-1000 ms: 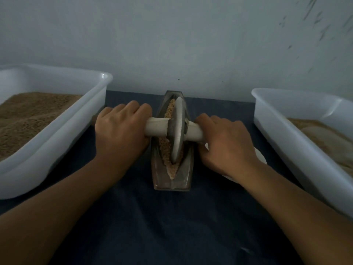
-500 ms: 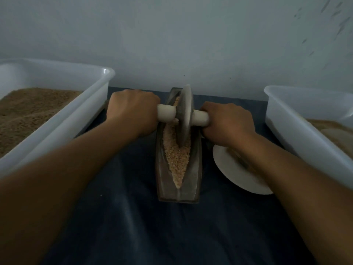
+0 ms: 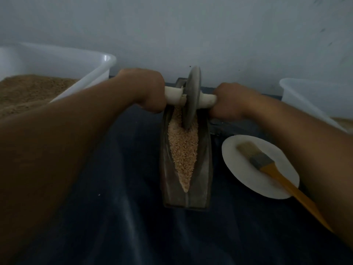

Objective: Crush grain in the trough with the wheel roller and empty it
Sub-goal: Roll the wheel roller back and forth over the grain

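One trough (image 3: 186,196) lies on the desk (image 3: 114,217), long axis running away from the person, near end pointed toward the camera. Grain (image 3: 183,150) fills its groove. One wheel roller (image 3: 191,98) stands on edge at the far end, its white axle crosswise to the trough. The left hand (image 3: 145,90) and right hand (image 3: 229,101) each grip one axle end. Two white tubs: one left (image 3: 57,64), one right (image 3: 309,96). One brush (image 3: 267,167) lies on one round white plate (image 3: 248,180).

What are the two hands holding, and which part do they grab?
The wheel roller. The left hand grips the white handle on its left side and the right hand grips the handle on its right side.
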